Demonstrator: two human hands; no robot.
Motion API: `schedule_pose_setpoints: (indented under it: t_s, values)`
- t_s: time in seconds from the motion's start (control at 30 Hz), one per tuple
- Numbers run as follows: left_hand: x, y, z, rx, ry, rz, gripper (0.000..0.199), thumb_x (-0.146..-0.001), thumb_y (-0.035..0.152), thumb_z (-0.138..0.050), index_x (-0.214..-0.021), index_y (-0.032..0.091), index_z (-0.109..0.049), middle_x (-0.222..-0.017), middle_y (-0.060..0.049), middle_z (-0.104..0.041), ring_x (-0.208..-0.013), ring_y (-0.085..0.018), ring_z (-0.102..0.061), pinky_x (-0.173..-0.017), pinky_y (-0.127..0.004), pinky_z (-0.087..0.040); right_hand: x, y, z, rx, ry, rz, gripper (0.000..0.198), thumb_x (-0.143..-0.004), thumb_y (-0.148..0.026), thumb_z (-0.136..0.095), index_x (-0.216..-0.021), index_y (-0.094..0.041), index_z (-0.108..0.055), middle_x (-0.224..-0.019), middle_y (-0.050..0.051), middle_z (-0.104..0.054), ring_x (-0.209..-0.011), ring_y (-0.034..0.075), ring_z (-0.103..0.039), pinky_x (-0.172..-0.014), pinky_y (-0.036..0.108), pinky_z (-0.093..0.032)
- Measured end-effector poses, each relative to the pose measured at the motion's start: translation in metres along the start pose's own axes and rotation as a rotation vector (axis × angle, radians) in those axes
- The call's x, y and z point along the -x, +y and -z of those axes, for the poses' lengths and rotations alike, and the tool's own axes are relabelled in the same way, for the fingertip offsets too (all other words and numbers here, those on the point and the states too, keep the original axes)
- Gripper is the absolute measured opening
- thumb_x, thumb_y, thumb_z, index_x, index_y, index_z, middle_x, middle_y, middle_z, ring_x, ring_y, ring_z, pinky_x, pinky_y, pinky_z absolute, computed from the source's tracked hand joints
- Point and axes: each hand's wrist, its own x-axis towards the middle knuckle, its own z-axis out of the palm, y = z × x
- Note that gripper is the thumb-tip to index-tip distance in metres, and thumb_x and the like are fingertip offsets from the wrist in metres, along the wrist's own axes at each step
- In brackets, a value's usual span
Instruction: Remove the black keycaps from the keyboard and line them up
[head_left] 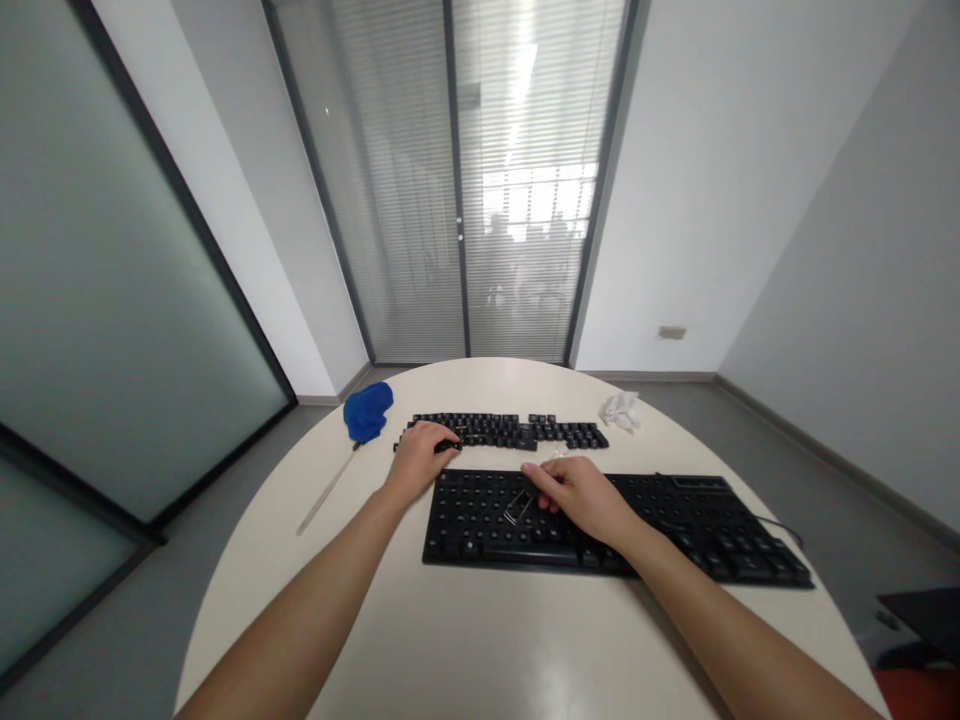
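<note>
A black keyboard lies on the table, with many of its keycaps off on the left and middle part. Behind it, loose black keycaps are laid out in rows. My left hand reaches to the near left end of these rows, thumb and fingers closed round a black keycap. Over the bare part of the keyboard, my right hand grips a wire keycap puller, its metal loops pointing down and left. The palm hides the puller's handle.
A blue cloth and a thin pale stick with a dark tip lie on the left of the round white table. Crumpled white tissue sits at the back right. The keyboard cable curves off at the right.
</note>
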Motion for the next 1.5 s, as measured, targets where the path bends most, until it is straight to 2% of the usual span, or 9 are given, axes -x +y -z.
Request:
schedule_pose_setpoints:
  t_s: [0.2,0.4,1.5]
  values:
    - [0.0008,-0.0110,0.0019,-0.011,-0.005,0.021,0.013,-0.081,0.024,-0.072,-0.094,0.025,-0.072,-0.100,-0.002,-0.072,-0.103,-0.024,-0.057,-0.092,-0.040,-0.043,-0.0004,0.0030,-0.0019,-0.016,0.003,-0.008,0.057,-0.093,-0.061,-0.046,-0.057,-0.020,-0.062,-0.058,0.002,-0.068,-0.054,0.017,-0.064,-0.060,0.027,-0.045]
    - [0.0010,-0.0083,0.0003,-0.043,-0.045,-0.010,0.013,-0.081,0.022,-0.073,-0.093,0.025,-0.072,-0.103,-0.002,-0.072,-0.106,-0.025,-0.055,-0.094,-0.042,-0.041,-0.0006,0.0049,-0.0026,-0.018,0.004,-0.003,0.057,-0.093,-0.062,-0.046,-0.057,-0.020,-0.062,-0.058,0.002,-0.069,-0.053,0.017,-0.063,-0.059,0.027,-0.045]
    - [0.0048,-0.0100,-0.0009,-0.074,-0.008,0.009,0.020,-0.078,0.016,-0.075,-0.096,0.023,-0.070,-0.100,-0.002,-0.071,-0.104,-0.024,-0.057,-0.092,-0.038,-0.043,-0.0004,0.0047,-0.0039,-0.001,0.006,-0.049,0.055,-0.094,-0.059,-0.046,-0.059,-0.020,-0.063,-0.058,0.002,-0.069,-0.053,0.016,-0.063,-0.059,0.027,-0.044]
